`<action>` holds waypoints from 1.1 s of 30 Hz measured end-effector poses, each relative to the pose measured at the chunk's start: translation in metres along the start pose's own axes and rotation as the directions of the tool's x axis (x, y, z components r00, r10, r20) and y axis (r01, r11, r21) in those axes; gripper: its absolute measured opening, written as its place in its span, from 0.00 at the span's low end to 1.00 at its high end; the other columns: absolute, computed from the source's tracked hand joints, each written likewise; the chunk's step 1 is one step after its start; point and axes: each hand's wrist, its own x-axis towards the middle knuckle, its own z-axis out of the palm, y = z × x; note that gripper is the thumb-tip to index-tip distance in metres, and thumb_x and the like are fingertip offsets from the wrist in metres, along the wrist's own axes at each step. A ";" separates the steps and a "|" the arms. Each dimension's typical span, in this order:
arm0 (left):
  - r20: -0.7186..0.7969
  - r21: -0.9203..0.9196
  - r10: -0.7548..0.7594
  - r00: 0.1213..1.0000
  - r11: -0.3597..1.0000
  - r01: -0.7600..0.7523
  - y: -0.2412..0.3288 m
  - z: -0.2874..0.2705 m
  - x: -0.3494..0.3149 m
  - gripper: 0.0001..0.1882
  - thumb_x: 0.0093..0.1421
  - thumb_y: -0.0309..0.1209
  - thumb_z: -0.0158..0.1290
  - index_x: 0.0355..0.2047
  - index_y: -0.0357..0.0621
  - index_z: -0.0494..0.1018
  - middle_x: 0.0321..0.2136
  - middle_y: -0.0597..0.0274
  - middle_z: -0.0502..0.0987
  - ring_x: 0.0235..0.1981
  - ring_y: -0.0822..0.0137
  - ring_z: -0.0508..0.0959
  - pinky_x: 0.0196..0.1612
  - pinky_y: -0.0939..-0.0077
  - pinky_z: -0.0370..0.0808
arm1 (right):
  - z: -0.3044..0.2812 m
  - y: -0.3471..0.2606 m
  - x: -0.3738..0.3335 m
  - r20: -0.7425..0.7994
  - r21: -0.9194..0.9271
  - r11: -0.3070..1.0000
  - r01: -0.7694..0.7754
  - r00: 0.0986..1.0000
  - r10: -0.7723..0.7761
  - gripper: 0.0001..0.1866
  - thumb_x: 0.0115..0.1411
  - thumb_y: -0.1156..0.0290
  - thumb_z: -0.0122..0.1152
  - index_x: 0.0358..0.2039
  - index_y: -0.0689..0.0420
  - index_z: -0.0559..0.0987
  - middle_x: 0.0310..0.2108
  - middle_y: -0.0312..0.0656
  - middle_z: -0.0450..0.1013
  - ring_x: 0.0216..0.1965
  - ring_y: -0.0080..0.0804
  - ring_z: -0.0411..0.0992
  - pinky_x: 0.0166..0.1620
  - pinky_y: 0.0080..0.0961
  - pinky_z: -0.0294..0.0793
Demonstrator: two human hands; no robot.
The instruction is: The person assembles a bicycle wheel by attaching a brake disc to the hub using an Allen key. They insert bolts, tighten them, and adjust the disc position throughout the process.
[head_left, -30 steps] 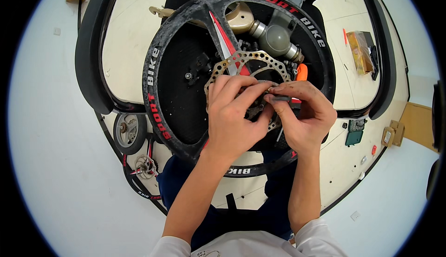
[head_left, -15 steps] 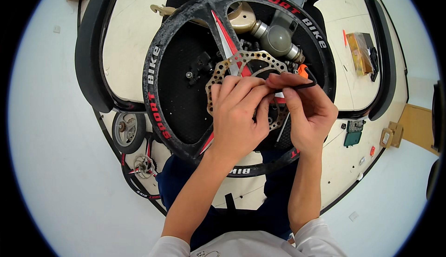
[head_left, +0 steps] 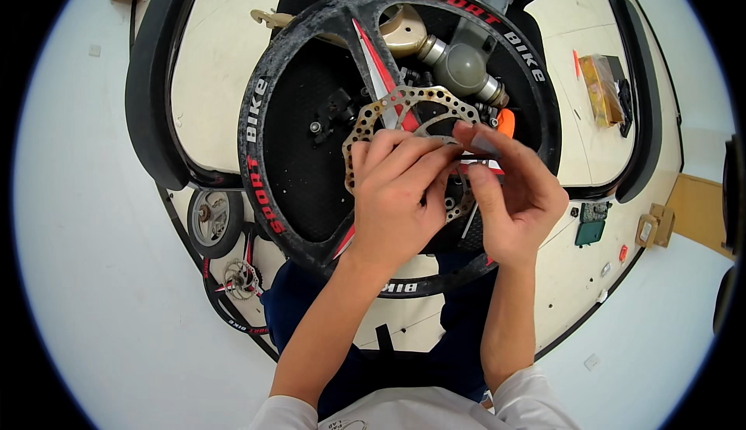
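White sleeves at the bottom, then my bare forearms running up to the hub of the black moulded bike wheel with red and white lettering [head_left: 268,189], which stands right in front of me. My left hand [head_left: 396,197] is curled over the middle of the perforated steel brake disc [head_left: 404,107], fingers closed on something at the hub that I can't make out under the knuckles. My right hand [head_left: 513,197], just at 3 o'clock of the left, pinches a small flat grey piece [head_left: 483,144] between thumb and fingertips, touching the left fingers.

Looks to me like I'm mid-fiddle with the disc mount, so the next move wants a steady pinch and lining that piece up square.

Disc is thin, shiny, drilled all over; the wheel is matte and dusty. At 12 o'clock past the disc sits a dull olive metal cylinder [head_left: 462,64]. Way out at 2 o'clock, a crinkly clear bag of yellowish stuff [head_left: 600,80] on the cream board [head_left: 217,64].
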 end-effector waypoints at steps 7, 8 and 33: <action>-0.008 -0.051 -0.052 0.999 0.997 0.052 0.006 -0.003 0.004 0.14 0.45 0.20 0.63 0.34 0.43 0.82 0.35 0.65 0.82 0.39 0.62 0.78 0.43 0.71 0.67 | -0.011 0.002 -0.001 0.042 -0.092 0.996 -0.001 0.999 0.005 0.07 0.50 0.86 0.71 0.32 0.70 0.83 0.32 0.48 0.84 0.32 0.27 0.82 0.36 0.18 0.78; -0.028 -0.056 -0.047 0.999 0.997 0.045 0.005 -0.002 0.004 0.14 0.44 0.20 0.63 0.34 0.43 0.82 0.34 0.65 0.83 0.39 0.62 0.79 0.43 0.71 0.68 | -0.010 0.003 -0.002 0.017 -0.079 0.997 -0.006 1.000 0.007 0.07 0.49 0.86 0.73 0.30 0.69 0.83 0.31 0.47 0.84 0.31 0.26 0.81 0.36 0.17 0.77; -0.178 -0.116 -0.040 0.983 0.993 0.019 -0.008 -0.024 0.008 0.18 0.48 0.19 0.55 0.41 0.37 0.77 0.38 0.53 0.80 0.41 0.50 0.77 0.48 0.62 0.73 | -0.043 -0.002 0.043 0.720 -0.463 0.681 0.568 0.688 -0.085 0.12 0.54 0.79 0.66 0.41 0.57 0.79 0.30 0.38 0.72 0.30 0.36 0.74 0.31 0.30 0.75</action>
